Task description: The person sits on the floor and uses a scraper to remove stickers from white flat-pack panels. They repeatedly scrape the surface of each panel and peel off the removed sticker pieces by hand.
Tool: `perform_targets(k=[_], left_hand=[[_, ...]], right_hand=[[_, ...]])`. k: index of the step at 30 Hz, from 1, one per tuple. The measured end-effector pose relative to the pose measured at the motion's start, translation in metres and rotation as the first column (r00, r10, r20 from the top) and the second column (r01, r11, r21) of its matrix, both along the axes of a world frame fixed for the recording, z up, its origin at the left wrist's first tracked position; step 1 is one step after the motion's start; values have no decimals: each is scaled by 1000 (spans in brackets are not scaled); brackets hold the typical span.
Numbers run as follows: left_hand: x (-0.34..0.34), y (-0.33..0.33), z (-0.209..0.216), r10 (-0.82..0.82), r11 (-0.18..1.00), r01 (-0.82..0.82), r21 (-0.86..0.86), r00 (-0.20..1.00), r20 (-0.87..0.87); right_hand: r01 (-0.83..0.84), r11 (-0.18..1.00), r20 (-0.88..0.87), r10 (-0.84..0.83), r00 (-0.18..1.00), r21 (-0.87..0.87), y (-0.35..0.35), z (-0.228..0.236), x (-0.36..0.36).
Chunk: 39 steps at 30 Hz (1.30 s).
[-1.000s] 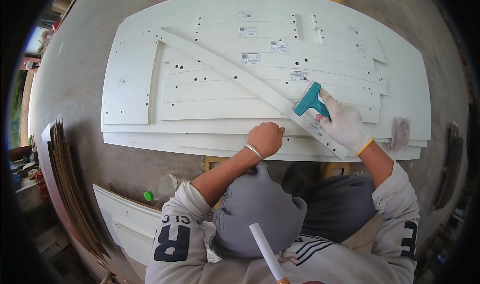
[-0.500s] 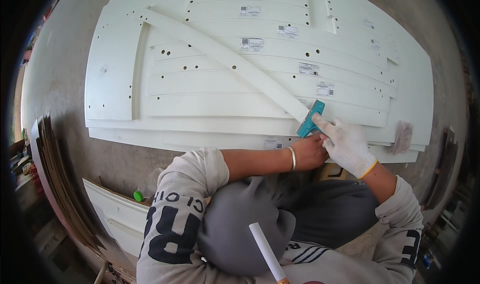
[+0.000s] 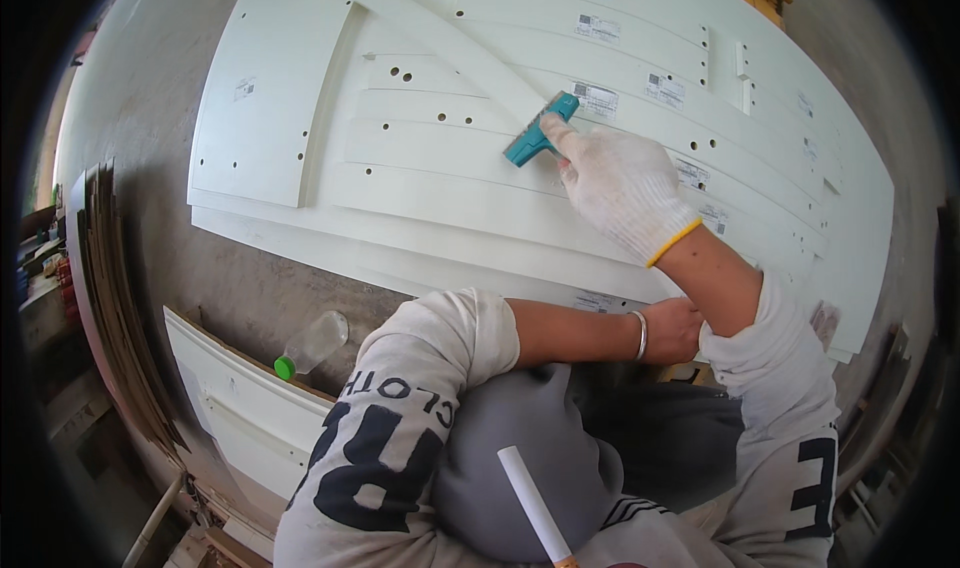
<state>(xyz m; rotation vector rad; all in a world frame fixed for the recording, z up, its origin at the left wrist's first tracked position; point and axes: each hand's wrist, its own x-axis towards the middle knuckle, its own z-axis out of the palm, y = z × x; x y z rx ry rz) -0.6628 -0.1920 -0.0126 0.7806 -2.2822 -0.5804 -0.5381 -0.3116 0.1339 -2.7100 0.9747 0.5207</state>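
My right hand (image 3: 625, 173), in a white knit glove with a yellow cuff, grips a teal wide-headed scraper (image 3: 540, 133). The tool's rough edge lies across a long narrow white strip (image 3: 455, 53), which slants over the stacked boards from the upper left. Glove and scraper hide the strip's nearer part. My left hand (image 3: 675, 330), bare with a silver bangle, is curled at the near edge of the boards, below my right forearm. Its fingers are partly hidden, and what they hold does not show.
Several white drilled boards (image 3: 430, 198) with labels lie stacked before me. A clear bottle (image 3: 325, 336) with a green cap lies on the floor beside a white panel (image 3: 250, 418). Thin brown sheets (image 3: 115, 288) lean at left. A cigarette (image 3: 533, 503) juts in at the bottom.
My right hand has moved the scraper up and left along the strip, away from my left hand. The view has shifted, so the boards appear higher and the bottle shows more fully.
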Motion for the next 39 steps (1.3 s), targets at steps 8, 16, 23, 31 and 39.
perform_targets(k=[8, 16, 23, 31, 39], left_hand=[[-29, -25, 25, 18, 996, 22, 91, 906, -423], [-36, -37, -2, 223, 953, -219, 211, 975, 1], [46, -30, 10, 363, 926, -342, 162, 924, -119], [8, -43, -8, 183, 961, -36, 275, 827, -532], [-67, -25, -72, 468, 881, -446, 158, 872, -146]], right_hand=[[7, 1000, -25, -6, 1000, 15, -14, 7, 68], [-46, 999, 59, 46, 997, 3, 8, 10, -62], [-17, 1000, -39, 17, 999, 14, 8, 7, -61], [33, 999, -52, -32, 998, 24, -22, 5, 78], [-157, 986, 13, 157, 988, 52, 3, 2, 114]])
